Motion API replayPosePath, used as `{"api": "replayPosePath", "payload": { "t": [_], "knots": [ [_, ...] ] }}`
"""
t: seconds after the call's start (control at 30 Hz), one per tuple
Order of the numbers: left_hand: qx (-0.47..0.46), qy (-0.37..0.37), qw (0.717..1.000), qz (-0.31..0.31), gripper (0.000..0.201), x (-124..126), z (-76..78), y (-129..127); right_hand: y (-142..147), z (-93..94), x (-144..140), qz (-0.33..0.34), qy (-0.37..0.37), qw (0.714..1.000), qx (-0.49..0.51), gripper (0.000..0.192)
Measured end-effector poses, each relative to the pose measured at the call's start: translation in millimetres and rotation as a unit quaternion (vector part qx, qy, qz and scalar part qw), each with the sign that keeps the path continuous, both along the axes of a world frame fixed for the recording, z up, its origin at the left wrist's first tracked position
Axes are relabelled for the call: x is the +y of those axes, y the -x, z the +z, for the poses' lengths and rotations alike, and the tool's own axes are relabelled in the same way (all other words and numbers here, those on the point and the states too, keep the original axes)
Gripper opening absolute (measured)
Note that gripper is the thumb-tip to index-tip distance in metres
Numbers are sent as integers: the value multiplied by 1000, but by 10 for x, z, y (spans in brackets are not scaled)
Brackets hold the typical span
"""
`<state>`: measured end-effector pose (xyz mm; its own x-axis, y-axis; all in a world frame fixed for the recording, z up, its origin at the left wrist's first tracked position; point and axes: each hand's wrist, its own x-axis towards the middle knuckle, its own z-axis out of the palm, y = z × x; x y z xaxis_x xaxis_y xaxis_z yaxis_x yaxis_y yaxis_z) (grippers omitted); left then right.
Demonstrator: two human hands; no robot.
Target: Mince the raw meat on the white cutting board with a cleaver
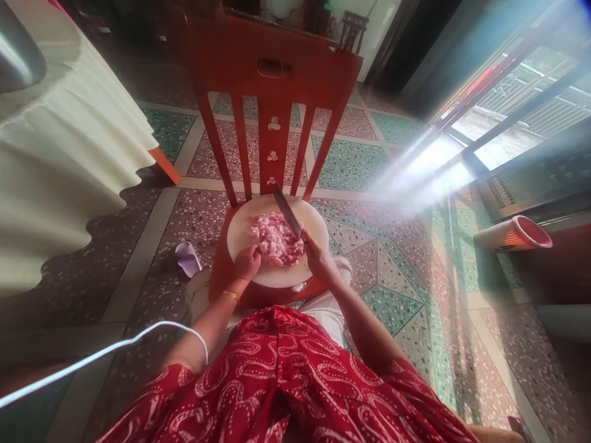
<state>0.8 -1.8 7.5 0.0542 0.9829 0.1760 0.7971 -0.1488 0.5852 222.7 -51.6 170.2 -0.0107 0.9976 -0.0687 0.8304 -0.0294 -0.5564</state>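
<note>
A round pale cutting board (244, 231) lies on the seat of a red wooden chair (272, 67) in front of me. On it sits a heap of pink raw meat pieces (276, 239). My right hand (316, 255) grips the handle of a knife (287, 212), whose blade points away over the meat. My left hand (248, 263), fingers curled, rests on the near left edge of the meat heap. A gold bangle circles my left wrist.
A table with a cream cloth (60, 160) stands at the left. A lilac slipper (188, 258) lies on the patterned tile floor left of the chair. A red-rimmed container (517, 234) sits at the right below a bright window. A white cable (106, 351) crosses the lower left.
</note>
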Motion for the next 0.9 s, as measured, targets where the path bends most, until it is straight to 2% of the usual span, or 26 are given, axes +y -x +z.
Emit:
{"api": "replayPosePath", "payload": {
  "t": [0.07, 0.13, 0.17, 0.23, 0.3, 0.37, 0.5, 0.57, 0.63, 0.73, 0.8, 0.9],
  "knots": [
    [2, -9, 1000, 6, 23, 4, -14, -9, 17, 127, 6, -10, -66, 998, 18, 53],
    [0, -13, 1000, 9, 22, 4, -28, -14, 62, 59, 56, -16, -94, 995, 24, 54],
    [0, -12, 1000, 9, 22, 3, -33, -14, 83, -38, 87, -15, -79, 997, 19, 54],
    [3, -8, 1000, 10, 22, -1, -33, -7, 104, -266, 143, -5, 1, 1000, -5, 54],
    [5, -3, 1000, 6, 23, -1, -27, 2, 81, -394, 165, 4, 72, 997, -23, 53],
    [5, -1, 1000, -1, 24, 4, -22, 4, 30, -340, 146, 7, 65, 998, -11, 52],
    [8, -4, 1000, 11, 23, 15, -27, -12, -11, -33, 82, -10, -86, 995, 48, 53],
    [5, -6, 1000, 11, 23, 14, -29, -17, 24, -51, 86, -18, -127, 990, 58, 54],
    [5, 1, 1000, 9, 23, 9, -26, -13, 68, -207, 103, -8, -81, 996, 43, 53],
    [4, 9, 1000, 7, 23, 2, -11, 0, 89, -391, 118, 11, 59, 998, -6, 53],
    [-1, 8, 1000, 0, 25, 2, -1, 3, 65, -313, 105, 10, 85, 996, -16, 52],
    [0, 2, 1000, -1, 25, 5, 4, -6, 27, -17, 69, 1, -8, 1000, 19, 51]
  ]
}}
